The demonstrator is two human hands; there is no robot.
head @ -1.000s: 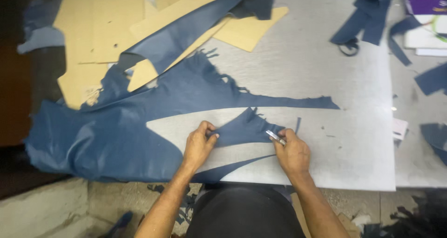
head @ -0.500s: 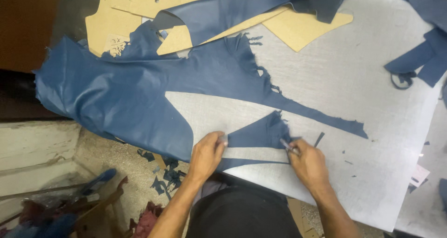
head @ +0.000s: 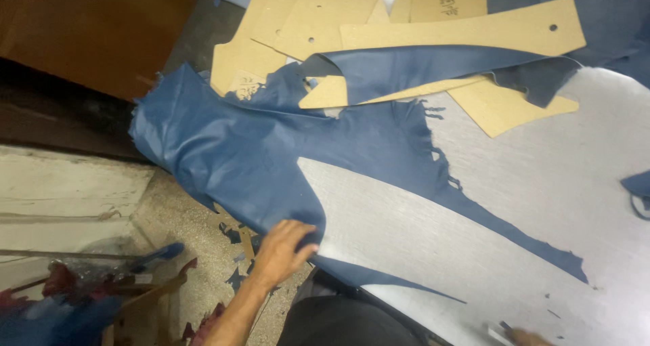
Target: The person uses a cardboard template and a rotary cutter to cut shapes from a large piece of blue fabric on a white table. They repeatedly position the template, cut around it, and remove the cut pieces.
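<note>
A large blue leather hide [head: 257,149] lies over the left part of the grey table [head: 542,204], and its left end hangs off the table edge. A long wedge has been cut out of it, leaving two thin points toward the right. My left hand [head: 284,251] is at the near table edge, its fingers curled on the hide's cut border. Only the fingertips of my right hand [head: 527,336] show at the bottom edge, with a small silver tool [head: 497,331] sticking out of them.
Tan cardboard patterns [head: 474,31] lie over and under the hide at the back. A blue scrap [head: 638,183] sits at the right edge. Leather offcuts [head: 230,278] litter the floor at the left, beside a brown wooden panel [head: 88,28].
The view swung left. My left hand moved off the small triangular cut piece to the hide's edge. That piece is no longer in view, and my right hand dropped to the bottom edge.
</note>
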